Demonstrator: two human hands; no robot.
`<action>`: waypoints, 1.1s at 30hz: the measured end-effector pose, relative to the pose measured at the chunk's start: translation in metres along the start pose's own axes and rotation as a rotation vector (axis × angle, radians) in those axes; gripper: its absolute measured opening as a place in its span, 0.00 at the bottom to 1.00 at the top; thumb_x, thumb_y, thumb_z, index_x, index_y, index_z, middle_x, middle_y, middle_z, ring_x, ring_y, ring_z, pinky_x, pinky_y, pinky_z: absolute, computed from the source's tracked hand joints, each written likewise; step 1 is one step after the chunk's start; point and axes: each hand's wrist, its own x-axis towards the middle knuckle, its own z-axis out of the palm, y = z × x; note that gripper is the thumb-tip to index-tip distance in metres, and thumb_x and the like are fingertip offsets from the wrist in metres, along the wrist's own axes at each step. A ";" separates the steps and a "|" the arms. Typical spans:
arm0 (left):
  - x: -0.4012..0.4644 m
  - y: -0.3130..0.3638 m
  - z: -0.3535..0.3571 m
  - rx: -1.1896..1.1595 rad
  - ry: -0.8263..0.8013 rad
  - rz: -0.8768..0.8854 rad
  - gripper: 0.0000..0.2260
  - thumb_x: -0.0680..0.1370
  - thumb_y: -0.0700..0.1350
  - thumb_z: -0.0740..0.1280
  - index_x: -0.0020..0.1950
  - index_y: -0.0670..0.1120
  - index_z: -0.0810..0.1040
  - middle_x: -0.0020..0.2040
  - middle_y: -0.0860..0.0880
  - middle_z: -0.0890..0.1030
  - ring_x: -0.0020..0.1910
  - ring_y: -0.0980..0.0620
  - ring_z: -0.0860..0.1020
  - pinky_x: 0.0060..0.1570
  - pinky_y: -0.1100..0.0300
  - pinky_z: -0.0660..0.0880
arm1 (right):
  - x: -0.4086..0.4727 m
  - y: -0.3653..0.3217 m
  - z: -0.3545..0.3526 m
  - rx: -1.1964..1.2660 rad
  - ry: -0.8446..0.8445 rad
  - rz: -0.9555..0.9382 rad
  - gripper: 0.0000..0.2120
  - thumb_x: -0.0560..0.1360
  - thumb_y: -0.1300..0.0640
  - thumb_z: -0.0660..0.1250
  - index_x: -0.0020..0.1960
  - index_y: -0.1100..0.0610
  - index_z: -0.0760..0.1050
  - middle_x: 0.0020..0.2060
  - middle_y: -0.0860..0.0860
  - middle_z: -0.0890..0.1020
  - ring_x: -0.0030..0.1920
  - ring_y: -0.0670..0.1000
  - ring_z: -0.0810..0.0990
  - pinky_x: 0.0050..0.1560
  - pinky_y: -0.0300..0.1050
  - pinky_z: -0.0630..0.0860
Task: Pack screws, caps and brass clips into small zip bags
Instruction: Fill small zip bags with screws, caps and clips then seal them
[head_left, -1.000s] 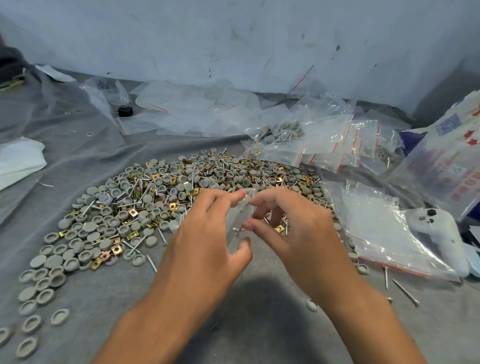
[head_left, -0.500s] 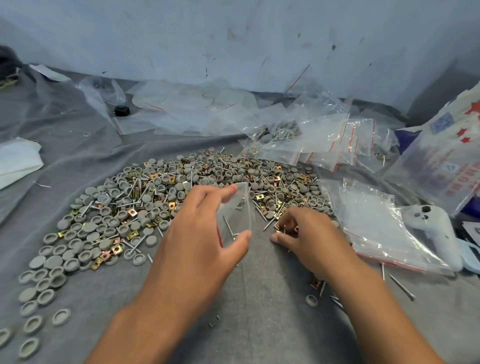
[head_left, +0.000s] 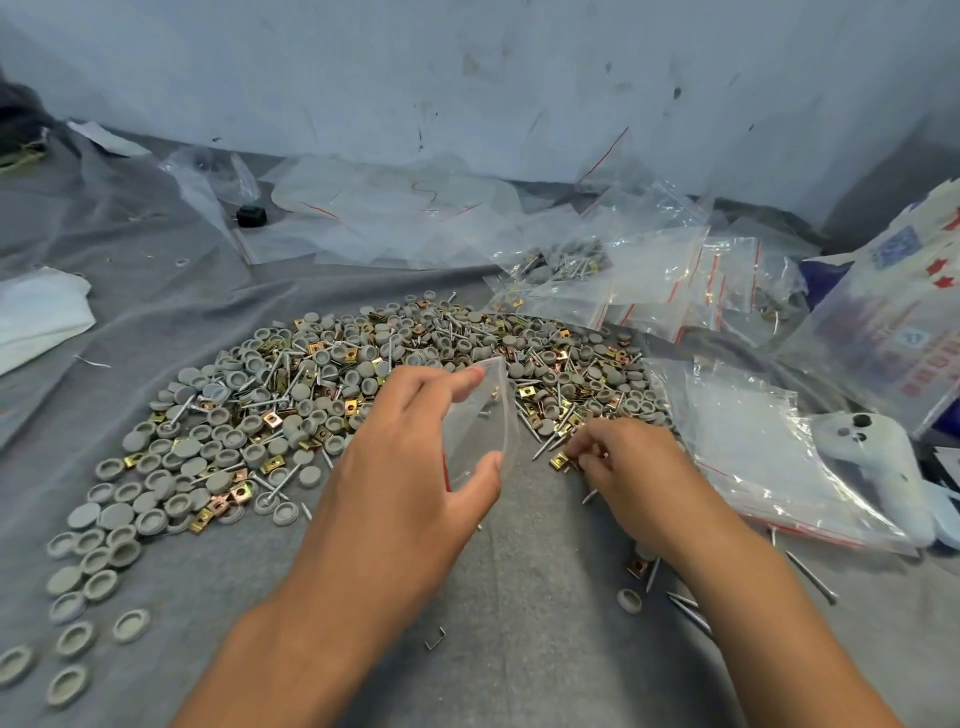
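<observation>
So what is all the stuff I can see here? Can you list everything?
caps: too many to count, grey, heaped and scattered on the cloth
brass clips: many, gold, mixed into the heap
screws: many, silver, mixed in; a few loose at right
small zip bag: one, clear, held open by the left hand
empty zip bags: a stack, clear, right of the heap
filled bags: several, clear, behind the heap
cloth: one, grey, under everything
white controller: one, far right
black cap: one, back left
left hand: holds the bag
right hand: picking at clips
</observation>
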 end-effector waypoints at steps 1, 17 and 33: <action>0.000 -0.001 0.000 -0.001 0.004 -0.003 0.27 0.74 0.56 0.69 0.73 0.56 0.71 0.57 0.66 0.68 0.51 0.66 0.73 0.46 0.72 0.65 | 0.000 0.002 -0.001 -0.003 -0.006 -0.007 0.08 0.81 0.55 0.66 0.56 0.44 0.80 0.47 0.44 0.78 0.47 0.46 0.75 0.46 0.41 0.71; 0.000 0.000 0.001 0.012 0.002 -0.005 0.27 0.75 0.54 0.69 0.73 0.57 0.70 0.57 0.65 0.68 0.50 0.71 0.70 0.44 0.74 0.65 | 0.005 0.007 0.005 -0.007 -0.013 -0.092 0.05 0.83 0.52 0.62 0.49 0.44 0.72 0.48 0.43 0.75 0.50 0.47 0.72 0.51 0.45 0.72; 0.000 -0.001 0.000 0.007 0.003 -0.004 0.26 0.76 0.53 0.71 0.73 0.57 0.70 0.57 0.66 0.68 0.50 0.71 0.70 0.44 0.74 0.66 | 0.004 -0.004 0.000 0.019 -0.059 -0.167 0.05 0.80 0.50 0.68 0.55 0.43 0.78 0.46 0.39 0.75 0.48 0.43 0.74 0.48 0.43 0.72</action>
